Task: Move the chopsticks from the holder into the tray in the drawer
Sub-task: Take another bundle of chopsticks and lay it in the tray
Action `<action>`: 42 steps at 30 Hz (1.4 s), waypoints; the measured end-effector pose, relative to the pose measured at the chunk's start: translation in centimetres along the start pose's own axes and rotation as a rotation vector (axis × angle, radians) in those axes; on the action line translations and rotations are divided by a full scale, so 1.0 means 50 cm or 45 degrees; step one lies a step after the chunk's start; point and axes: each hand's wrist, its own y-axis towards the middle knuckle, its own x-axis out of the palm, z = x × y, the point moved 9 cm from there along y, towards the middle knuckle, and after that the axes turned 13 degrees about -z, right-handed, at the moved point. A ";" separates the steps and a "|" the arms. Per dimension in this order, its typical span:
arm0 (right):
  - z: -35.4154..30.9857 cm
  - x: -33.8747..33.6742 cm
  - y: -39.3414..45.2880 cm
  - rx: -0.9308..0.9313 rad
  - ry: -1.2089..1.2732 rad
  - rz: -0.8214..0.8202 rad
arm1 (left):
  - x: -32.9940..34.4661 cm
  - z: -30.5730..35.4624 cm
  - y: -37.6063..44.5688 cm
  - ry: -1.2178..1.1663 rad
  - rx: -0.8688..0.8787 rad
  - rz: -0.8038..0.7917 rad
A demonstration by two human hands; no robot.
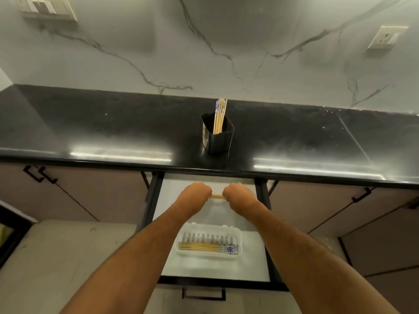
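A black holder (218, 138) stands on the dark counter near its front edge, with several bamboo chopsticks (220, 116) upright in it. Below, the drawer (172, 200) is pulled out. A clear plastic tray (238, 236) lies in it with several chopsticks (204, 247) laid flat along its near side. My left hand (198, 192) and my right hand (235, 193) are both closed on a horizontal bundle of chopsticks (217, 196), held level over the back of the drawer, above and beyond the tray.
The black countertop (90, 125) runs across the view under a marble wall with sockets (385, 37). Closed cabinet doors with black handles (38, 173) flank the drawer. The drawer front with its handle (204, 294) is nearest me.
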 end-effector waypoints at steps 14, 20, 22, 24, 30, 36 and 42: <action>-0.086 0.281 0.040 -0.048 0.097 -0.243 | 0.307 -0.018 0.000 -0.182 -0.050 -0.246; -0.090 0.352 0.063 -0.011 0.076 -0.286 | 0.385 -0.025 0.043 -0.320 -0.090 -0.396; -0.089 0.368 0.071 -0.005 0.042 -0.299 | 0.404 -0.028 0.052 -0.355 -0.093 -0.394; -0.086 0.382 0.079 0.005 0.021 -0.313 | 0.416 -0.027 0.059 -0.370 -0.084 -0.371; -0.074 0.421 0.098 -0.012 -0.006 -0.368 | 0.429 -0.025 0.072 -0.474 -0.063 -0.286; -0.069 0.428 0.105 -0.040 0.032 -0.337 | 0.429 -0.028 0.067 -0.529 -0.038 -0.228; -0.063 0.409 0.091 -0.045 0.001 -0.217 | 0.426 -0.034 0.061 -0.492 -0.034 -0.098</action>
